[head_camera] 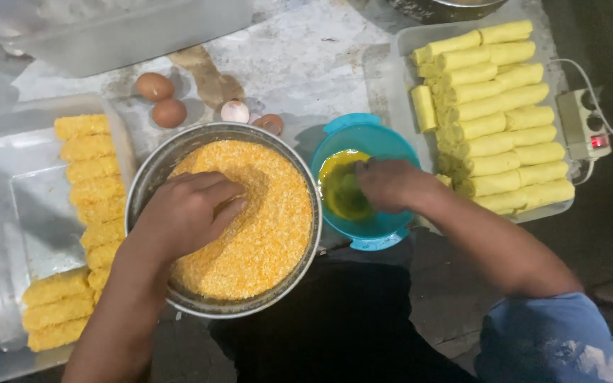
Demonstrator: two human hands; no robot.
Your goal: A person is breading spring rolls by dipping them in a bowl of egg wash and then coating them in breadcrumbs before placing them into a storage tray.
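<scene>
Pressing left hand flat, grip apart, into crumb bowl; right hand in egg bowl, grip unclear

A makeshift food-preparation spot, likely a home or small-stall kitchen set low on a worn, stained surface. At centre, a metal bowl of orange breadcrumbs; at 3 o'clock, a teal bowl of beaten egg; at 1 o'clock, a tray of pale uncoated rolls; at 9 o'clock, a tray of breaded rolls; at 11 o'clock, eggs and shells; far right, a power strip
</scene>
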